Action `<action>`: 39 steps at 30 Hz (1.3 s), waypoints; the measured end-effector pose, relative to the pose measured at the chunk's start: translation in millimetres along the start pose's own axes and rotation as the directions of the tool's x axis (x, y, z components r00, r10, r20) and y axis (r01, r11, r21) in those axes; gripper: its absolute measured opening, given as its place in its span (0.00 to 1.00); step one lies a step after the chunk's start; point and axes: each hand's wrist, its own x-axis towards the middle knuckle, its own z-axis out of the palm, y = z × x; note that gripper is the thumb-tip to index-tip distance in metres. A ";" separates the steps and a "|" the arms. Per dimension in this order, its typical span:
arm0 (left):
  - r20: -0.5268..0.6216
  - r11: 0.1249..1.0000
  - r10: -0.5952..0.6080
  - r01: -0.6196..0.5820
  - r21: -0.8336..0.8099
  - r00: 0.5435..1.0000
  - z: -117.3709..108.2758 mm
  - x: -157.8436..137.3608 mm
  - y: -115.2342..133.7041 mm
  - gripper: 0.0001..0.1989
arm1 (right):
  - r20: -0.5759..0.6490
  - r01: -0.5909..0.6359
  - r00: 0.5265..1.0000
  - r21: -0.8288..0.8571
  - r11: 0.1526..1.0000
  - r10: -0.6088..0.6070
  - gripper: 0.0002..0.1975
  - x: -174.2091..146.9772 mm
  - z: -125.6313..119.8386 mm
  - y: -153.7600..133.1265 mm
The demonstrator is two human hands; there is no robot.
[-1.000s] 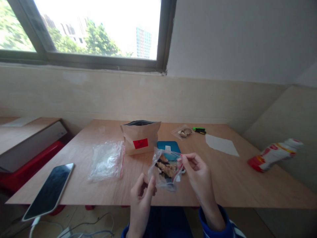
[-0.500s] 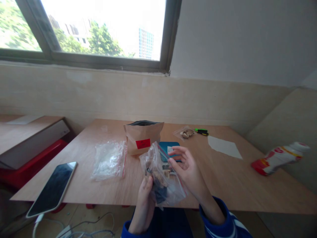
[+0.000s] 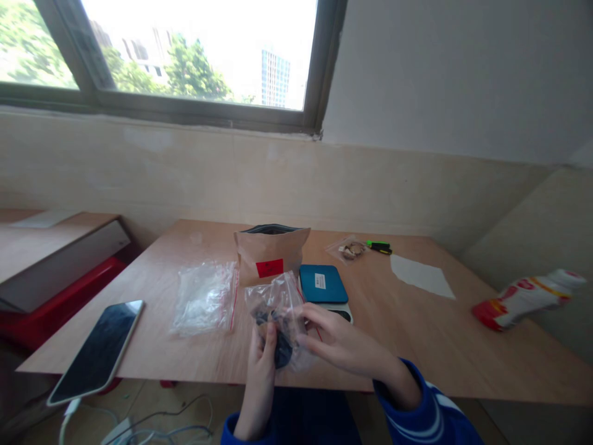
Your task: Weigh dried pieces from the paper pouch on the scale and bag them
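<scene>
A clear zip bag (image 3: 280, 295) with a red seal line is in front of me, holding dark and tan dried-looking pieces whose kind I cannot make out. My left hand (image 3: 262, 361) grips its lower left side, thumb across the front. On the bag's right side, near the seal, my right hand (image 3: 345, 340) has its fingers closed on the plastic; the fingertips are partly hidden. Just behind stand a brown paper pouch (image 3: 248, 256) with a red label, its top open, and a small scale (image 3: 331, 284) with a teal plate, partly covered by my right hand.
Flat empty zip bags (image 3: 204, 300) lie left of the pouch. A phone (image 3: 99, 346) on a cable overhangs the table's left front edge. Farther back are another filled bag (image 3: 352, 248), a green-and-black tool (image 3: 380, 247) and white paper (image 3: 421, 276). A bottle (image 3: 523, 300) is at right.
The held bag has shifted left, uncovering more of the scale. My right hand has moved down and left, from the upper seal onto the bag's side.
</scene>
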 end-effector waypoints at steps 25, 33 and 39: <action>-0.217 0.980 -0.073 0.029 -0.198 0.973 -22.7 18.6 28.4 0.31 | -0.449 0.295 0.818 -0.212 0.932 -0.361 0.08 139.1 -57.8 10.9; -0.192 0.985 -0.036 0.002 -0.174 0.981 -23.4 20.2 27.1 0.29 | -0.416 0.263 0.774 -0.475 0.840 -0.478 0.15 108.1 -52.0 5.2; -0.178 0.988 -0.055 0.028 -0.154 0.982 -17.4 20.0 26.2 0.29 | -0.431 0.258 0.797 -0.389 0.885 -0.422 0.14 95.2 -46.9 -2.9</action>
